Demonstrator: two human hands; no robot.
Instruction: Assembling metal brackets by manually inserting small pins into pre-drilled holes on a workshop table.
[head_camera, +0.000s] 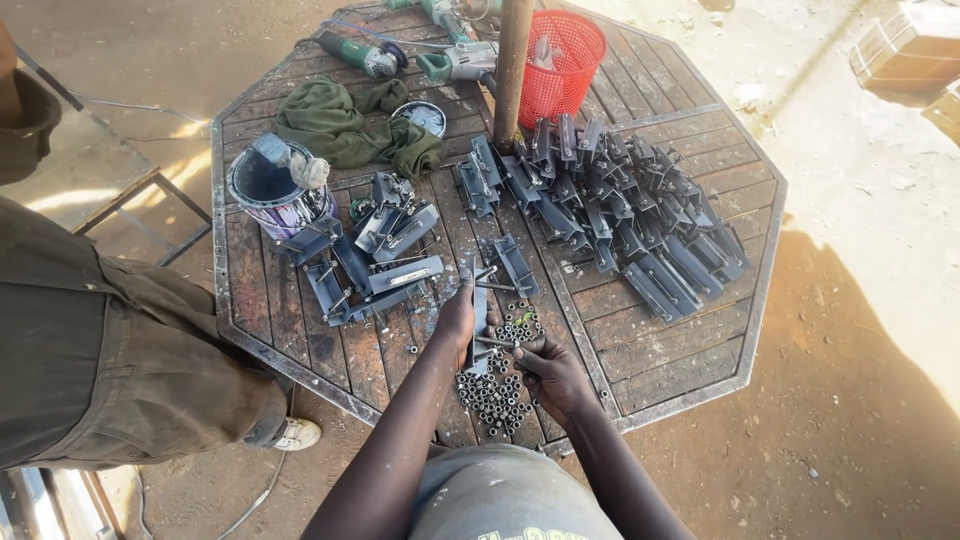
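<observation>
At the counter's (300, 350) near edge, the left hand (457, 318) clamps an upright metal bracket (479, 315). The right hand (548, 372) pinches a bolt (497, 342) above loose nuts (492, 395) — its fingertips hidden.

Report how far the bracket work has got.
Done, it seems: a small group of brackets with bolts lies beside the paint can. In hand: left hand holds one bracket; right hand is at the nuts. Left: the large bracket pile.
</observation>
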